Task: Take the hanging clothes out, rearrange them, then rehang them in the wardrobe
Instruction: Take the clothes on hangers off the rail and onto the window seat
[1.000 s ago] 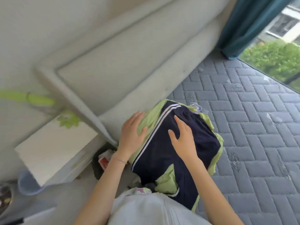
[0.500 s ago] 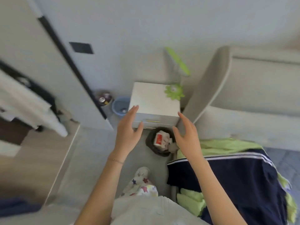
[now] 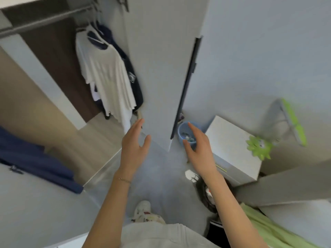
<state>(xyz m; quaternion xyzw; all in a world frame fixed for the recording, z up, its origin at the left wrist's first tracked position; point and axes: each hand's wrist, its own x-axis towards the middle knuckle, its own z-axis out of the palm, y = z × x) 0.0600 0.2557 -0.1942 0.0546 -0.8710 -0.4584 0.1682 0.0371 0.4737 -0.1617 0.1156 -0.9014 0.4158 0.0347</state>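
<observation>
A white shirt [image 3: 109, 76] hangs on a hanger from the wardrobe rail [image 3: 44, 20] at the upper left, with a dark navy garment [image 3: 133, 77] behind it. My left hand [image 3: 134, 145] and my right hand [image 3: 198, 149] are raised in front of me with relaxed fingers, holding nothing, below the edge of the open wardrobe door [image 3: 166, 68]. The green and navy clothes [image 3: 265, 228] lie on the bed at the lower right. Another navy garment [image 3: 34, 161] lies at the left edge.
A white bedside cabinet [image 3: 231, 149] stands at the right with a green flower-shaped thing [image 3: 258, 145] on it. A blue bin [image 3: 184, 133] sits between the door and the cabinet. A dark basket [image 3: 206, 196] sits on the grey floor by my right forearm.
My view has swung left from the bed to the open wardrobe. Both hands left the navy clothes on the bed and now hang empty in the air.
</observation>
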